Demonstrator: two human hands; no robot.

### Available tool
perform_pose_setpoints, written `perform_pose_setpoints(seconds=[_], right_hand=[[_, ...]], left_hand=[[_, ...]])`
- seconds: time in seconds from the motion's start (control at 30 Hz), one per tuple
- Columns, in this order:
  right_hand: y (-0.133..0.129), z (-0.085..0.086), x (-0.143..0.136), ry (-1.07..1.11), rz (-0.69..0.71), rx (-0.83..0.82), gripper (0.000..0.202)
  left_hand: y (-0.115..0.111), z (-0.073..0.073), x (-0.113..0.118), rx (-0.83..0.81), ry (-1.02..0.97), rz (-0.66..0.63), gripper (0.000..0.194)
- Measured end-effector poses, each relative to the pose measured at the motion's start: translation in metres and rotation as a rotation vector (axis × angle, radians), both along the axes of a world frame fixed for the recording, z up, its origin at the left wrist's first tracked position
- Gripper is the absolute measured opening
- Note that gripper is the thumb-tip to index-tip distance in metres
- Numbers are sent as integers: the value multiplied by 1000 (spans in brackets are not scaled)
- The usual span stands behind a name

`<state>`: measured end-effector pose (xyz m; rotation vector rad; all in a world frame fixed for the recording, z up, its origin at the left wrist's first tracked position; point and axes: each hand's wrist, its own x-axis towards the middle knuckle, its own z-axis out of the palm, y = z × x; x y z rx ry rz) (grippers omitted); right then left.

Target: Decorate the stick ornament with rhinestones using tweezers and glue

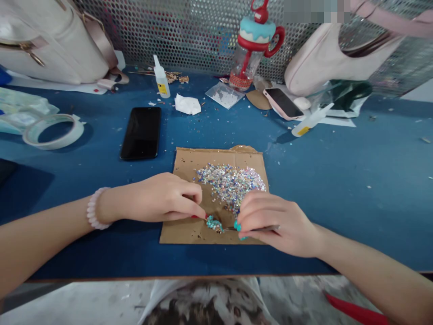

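Note:
On a piece of brown cardboard [189, 158] lies a spread of small shiny rhinestones [230, 183]. My left hand [169, 198], with a beaded bracelet at the wrist, pinches the left end of a small turquoise, stone-covered ornament [214, 223] over the cardboard's front part. From the right, my right hand [274, 221] is closed on thin metal tweezers [232, 229], whose tip reaches the right end of the ornament. Whether the tips hold a stone is too small to tell.
A black phone [141, 133] and a tape roll [54, 132] lie left. Behind are a glue bottle [162, 81], crumpled tissue [187, 104], a plastic bag of stones [225, 95], a drink cup [248, 54] and a pink phone [283, 103]. Another glue bottle [309, 123] lies right.

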<state>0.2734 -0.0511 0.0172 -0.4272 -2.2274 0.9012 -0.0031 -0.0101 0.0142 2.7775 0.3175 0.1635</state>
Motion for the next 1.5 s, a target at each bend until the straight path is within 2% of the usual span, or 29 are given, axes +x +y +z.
perform_pose_setpoints(seconds=[0.47,0.7,0.83,1.07,1.33,1.5], right_hand=[[1,1,0,23,-7,60,15],[2,0,4,40,-35,-32,13],[3,-3,6,6,-57,1,12],[1,-1,7,-97,65,193,11],[-1,3,8,-238,132,267,15],[0,5,8,-278,155,255,15]], left_hand=[[1,-5,-2,-8,-18,-2,23],[2,-9,-4,-41,31,15,24],[3,-10,-5,-35,35,15,24],[6,-11,-9,-21,11,17,24],[10,-10,-10,-27,17,35,25],[10,-10,-10,-60,15,49,24]])
